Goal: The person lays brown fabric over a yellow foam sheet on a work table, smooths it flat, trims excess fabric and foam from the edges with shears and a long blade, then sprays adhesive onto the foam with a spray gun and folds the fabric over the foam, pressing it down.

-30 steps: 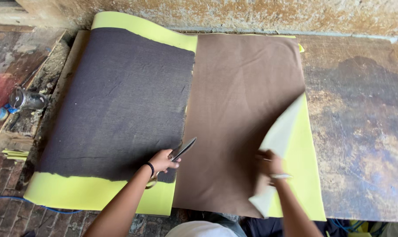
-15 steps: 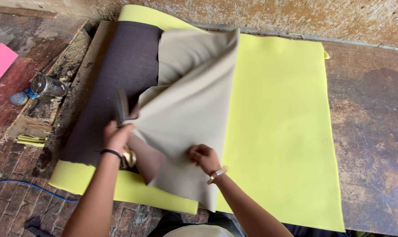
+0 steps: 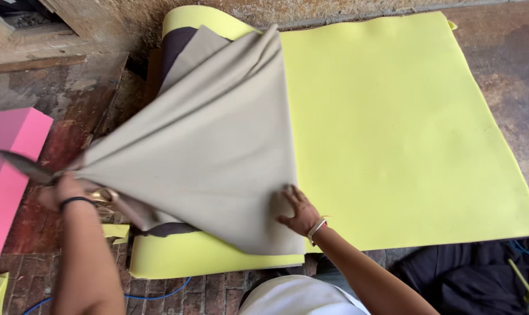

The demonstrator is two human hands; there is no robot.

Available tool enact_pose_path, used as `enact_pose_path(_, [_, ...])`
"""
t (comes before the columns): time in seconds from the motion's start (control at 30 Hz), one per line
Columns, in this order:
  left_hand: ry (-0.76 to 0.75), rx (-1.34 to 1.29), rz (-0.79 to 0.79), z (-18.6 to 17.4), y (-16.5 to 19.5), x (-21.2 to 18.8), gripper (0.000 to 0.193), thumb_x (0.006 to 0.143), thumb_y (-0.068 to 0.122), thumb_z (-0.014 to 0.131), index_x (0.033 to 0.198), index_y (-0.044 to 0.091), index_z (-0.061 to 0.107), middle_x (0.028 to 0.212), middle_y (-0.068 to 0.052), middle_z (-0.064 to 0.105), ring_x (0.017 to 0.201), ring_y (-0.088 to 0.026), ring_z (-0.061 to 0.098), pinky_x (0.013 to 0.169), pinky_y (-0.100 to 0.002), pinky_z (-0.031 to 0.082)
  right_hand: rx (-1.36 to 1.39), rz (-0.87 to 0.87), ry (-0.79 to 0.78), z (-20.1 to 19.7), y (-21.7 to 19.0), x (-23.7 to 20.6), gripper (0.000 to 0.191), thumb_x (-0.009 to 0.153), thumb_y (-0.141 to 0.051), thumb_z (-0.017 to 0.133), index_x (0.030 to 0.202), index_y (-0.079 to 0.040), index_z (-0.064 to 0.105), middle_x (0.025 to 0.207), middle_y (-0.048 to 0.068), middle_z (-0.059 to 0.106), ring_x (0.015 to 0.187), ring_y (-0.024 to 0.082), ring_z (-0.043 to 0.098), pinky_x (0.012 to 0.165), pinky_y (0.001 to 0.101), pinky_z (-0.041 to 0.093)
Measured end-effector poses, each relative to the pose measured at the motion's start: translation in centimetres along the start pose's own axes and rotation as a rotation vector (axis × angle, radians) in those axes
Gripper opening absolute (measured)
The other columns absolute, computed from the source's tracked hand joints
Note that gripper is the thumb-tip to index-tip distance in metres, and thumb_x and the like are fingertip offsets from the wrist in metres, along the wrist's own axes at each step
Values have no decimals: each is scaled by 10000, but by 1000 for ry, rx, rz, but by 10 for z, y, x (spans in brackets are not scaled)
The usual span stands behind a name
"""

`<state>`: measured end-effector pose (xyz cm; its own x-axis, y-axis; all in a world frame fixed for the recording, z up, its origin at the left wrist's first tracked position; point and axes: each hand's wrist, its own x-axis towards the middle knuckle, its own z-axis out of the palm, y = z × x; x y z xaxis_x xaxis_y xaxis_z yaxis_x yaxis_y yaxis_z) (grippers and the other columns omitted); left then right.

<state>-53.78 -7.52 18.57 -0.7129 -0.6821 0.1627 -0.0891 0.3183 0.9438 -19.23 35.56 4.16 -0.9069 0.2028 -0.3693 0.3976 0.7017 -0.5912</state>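
- We are gripping a bunched corner of the beige-grey fabric sheet in our left hand, fingers closed on it at the left side of the view, out past the left edge of the foam.
- That same hand is also holding a pair of scissors; the dark blades are pointing up and left, and a brass-coloured handle loop is showing beside the wrist.
- We are pressing our right hand flat, fingers spread and holding nothing, on the fabric's lower right edge where it meets the foam.
- The fabric is fanning out from our left hand toward the top of the yellow foam sheet, covering the foam's left part.
- A dark brown layer is peeking out under the fabric at the top and again at the bottom edge.
- A pink foam block is lying just left of the scissors.
- A blue cable is running over the brick floor below the foam.
- Dark cloth is lying at the lower right.
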Motion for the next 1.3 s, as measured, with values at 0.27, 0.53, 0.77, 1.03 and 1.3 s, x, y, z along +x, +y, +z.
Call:
enact_pose_path(0.27, [27, 76, 328, -13, 9, 55, 432, 926, 45, 731, 1343, 48, 619, 1208, -112, 721, 1068, -200, 706, 945, -360, 579, -146, -271, -328, 55, -58, 14, 864, 822, -569, 726, 1573, -303, 393, 1719, 150, 51, 1600, 319, 10, 1274, 457, 125])
enact_pose_path(0.53, [-1140, 227, 549, 73, -62, -157, 495, 692, 243, 881, 1078, 13, 672, 961, -133, 766, 848, -261, 725, 774, -403, 562, -178, -276, -383, 75, -43, 34, 863, 804, -521, 760, 1561, -346, 386, 1725, 95, -7, 1591, 274, -55, 1258, 452, 103])
enact_pose_path(0.77, [-1167, 625, 324, 133, -113, -280, 810, 618, 511, 963, 1195, 37, 650, 1250, -232, 633, 1175, -394, 593, 984, -476, 498, 177, -216, -57, 71, 21, 12, 544, 837, -326, 765, 1349, -187, 644, 1547, 75, 508, 1427, 276, 456, 1178, 392, 369])
enact_pose_path(1.03, [-1027, 900, 287, 117, -110, -319, 715, 746, 460, 870, 1283, 99, 566, 1290, -208, 605, 1154, -410, 626, 956, -525, 520, 214, 502, 375, -35, 203, -99, 417, 858, -370, 747, 1223, -171, 751, 1389, 88, 658, 1143, 291, 705, 1014, 377, 544])
enact_pose_path(1.3, [-840, 824, 403, 112, -116, -442, 495, 804, 342, 827, 1141, 32, 642, 1194, -211, 656, 1105, -426, 632, 913, -519, 525, 57, 652, 542, -212, 396, -86, 688, 844, -423, 778, 1428, -120, 573, 1596, 137, 412, 1452, 332, 390, 1149, 440, 379])
